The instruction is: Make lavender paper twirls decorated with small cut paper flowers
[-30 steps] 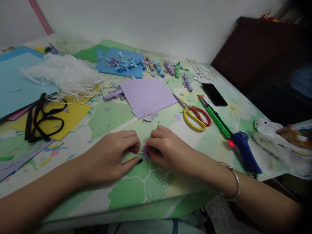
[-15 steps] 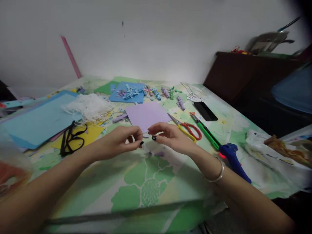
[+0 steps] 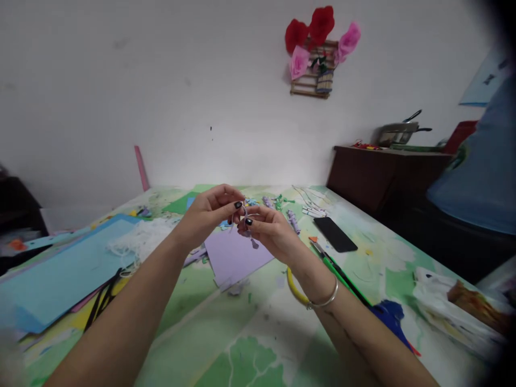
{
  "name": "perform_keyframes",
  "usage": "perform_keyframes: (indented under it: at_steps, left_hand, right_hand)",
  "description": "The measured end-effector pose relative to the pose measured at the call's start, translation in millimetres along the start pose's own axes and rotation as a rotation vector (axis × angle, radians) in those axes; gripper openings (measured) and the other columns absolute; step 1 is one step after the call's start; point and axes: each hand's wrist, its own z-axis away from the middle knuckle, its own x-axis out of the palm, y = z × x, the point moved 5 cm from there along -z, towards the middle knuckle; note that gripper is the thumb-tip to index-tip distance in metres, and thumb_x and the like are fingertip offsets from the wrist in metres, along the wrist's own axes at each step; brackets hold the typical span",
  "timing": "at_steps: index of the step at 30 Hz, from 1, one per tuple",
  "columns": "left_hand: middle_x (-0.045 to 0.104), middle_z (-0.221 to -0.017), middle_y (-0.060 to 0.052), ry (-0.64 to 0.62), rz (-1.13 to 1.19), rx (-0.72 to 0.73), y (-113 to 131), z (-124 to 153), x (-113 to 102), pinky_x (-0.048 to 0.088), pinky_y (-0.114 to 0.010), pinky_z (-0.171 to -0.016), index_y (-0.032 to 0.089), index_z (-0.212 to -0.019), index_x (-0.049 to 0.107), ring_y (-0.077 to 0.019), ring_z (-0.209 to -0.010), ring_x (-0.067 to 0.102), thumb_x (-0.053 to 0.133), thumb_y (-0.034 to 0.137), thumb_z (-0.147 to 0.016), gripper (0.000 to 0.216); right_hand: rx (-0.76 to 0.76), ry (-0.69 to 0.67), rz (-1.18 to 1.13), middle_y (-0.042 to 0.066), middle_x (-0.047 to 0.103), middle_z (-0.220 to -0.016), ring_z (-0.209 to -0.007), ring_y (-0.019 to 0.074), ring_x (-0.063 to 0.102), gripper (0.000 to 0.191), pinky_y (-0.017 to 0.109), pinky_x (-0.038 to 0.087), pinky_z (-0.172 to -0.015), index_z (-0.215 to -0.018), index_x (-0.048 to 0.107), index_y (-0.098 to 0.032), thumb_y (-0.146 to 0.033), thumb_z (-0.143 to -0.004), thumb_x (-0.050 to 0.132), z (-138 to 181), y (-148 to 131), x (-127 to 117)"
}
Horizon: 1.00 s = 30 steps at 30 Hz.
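My left hand (image 3: 213, 207) and my right hand (image 3: 268, 230) meet above the table, fingers pinched. Between their fingertips runs a thin pale strip (image 3: 245, 209), looped or bent; whether it is string or paper I cannot tell. A small purple paper piece (image 3: 255, 243) hangs just below the right fingers. Beneath the hands lies a purple sheet (image 3: 229, 260) with scraps at its near edge. Yellow-handled scissors (image 3: 297, 287) are mostly hidden by my right forearm. A green utility knife (image 3: 341, 273) lies to the right of them.
On the left are blue sheets (image 3: 76, 269), tangled white string (image 3: 141, 239) and black-framed glasses (image 3: 102, 301), partly covered by my arm. Rolled purple paper (image 3: 293, 220) and a black phone (image 3: 335, 234) lie at the right. A blue glue gun (image 3: 389, 317) and plastic bag (image 3: 439, 306) are nearer.
Both hands have risen from low over the table and come together, with the pale strip now visible between them. The view has tilted up, bringing the paper flowers on the wall into sight.
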Motion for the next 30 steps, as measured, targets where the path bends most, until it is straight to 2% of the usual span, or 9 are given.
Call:
perform_keyframes:
  at_steps: [3,7,14,19,24,30]
  left_hand:
    - [0.065,-0.073,0.001,0.074,0.109,-0.012,-9,-3,-5,0.046,-0.021,-0.057,0.017,-0.092,0.063,-0.0090,-0.062,0.058,0.068,0.021,-0.080,0.013]
    - [0.065,-0.074,0.000,0.135,0.030,-0.079,-20,1,-6,0.044,-0.020,-0.057,0.015,-0.089,0.065,-0.0085,-0.062,0.057,0.070,0.020,-0.078,0.013]
    - [0.065,-0.073,0.001,0.188,0.042,-0.106,-13,9,1,0.045,-0.020,-0.057,0.017,-0.088,0.066,-0.0085,-0.062,0.056,0.071,0.022,-0.078,0.013]
    - [0.067,-0.074,0.001,0.176,0.114,-0.095,-12,13,7,0.049,-0.020,-0.062,0.020,-0.088,0.068,-0.0096,-0.066,0.061,0.075,0.028,-0.078,0.015]
    - [0.069,-0.072,0.001,0.197,0.146,-0.077,-7,15,8,0.050,-0.018,-0.060,0.018,-0.084,0.070,-0.0088,-0.064,0.062,0.081,0.026,-0.072,0.018]
    - [0.071,-0.074,0.000,0.169,0.217,-0.051,-2,14,10,0.054,-0.019,-0.060,0.018,-0.083,0.071,-0.0106,-0.064,0.065,0.084,0.022,-0.067,0.021]
  right_hand:
    - [-0.023,0.066,-0.009,0.000,0.067,-0.072,-0.068,0.0120,0.061,0.019,0.028,0.046,-0.071,-0.076,0.067,-0.017,-0.022,-0.063,0.080,-6,-1,-2]
    - [-0.014,0.095,0.031,0.002,0.069,-0.073,-0.070,0.0131,0.061,0.013,0.029,0.047,-0.070,-0.074,0.069,-0.016,-0.022,-0.065,0.076,-7,-1,-1]
    - [-0.050,0.140,0.112,0.001,0.064,-0.065,-0.062,0.0108,0.056,0.005,0.024,0.042,-0.061,-0.070,0.069,-0.015,-0.016,-0.067,0.065,1,-11,5]
    - [-0.080,0.140,0.153,0.000,0.063,-0.065,-0.061,0.0112,0.056,0.005,0.025,0.041,-0.059,-0.072,0.067,-0.016,-0.016,-0.068,0.063,7,-16,5]
    - [-0.084,0.117,0.125,-0.001,0.062,-0.063,-0.060,0.0115,0.056,0.008,0.025,0.042,-0.058,-0.074,0.067,-0.016,-0.016,-0.067,0.063,8,-16,7]
    - [-0.052,0.157,0.060,-0.001,0.062,-0.060,-0.057,0.0097,0.054,0.003,0.023,0.040,-0.057,-0.069,0.066,-0.016,-0.017,-0.065,0.066,12,-18,14]
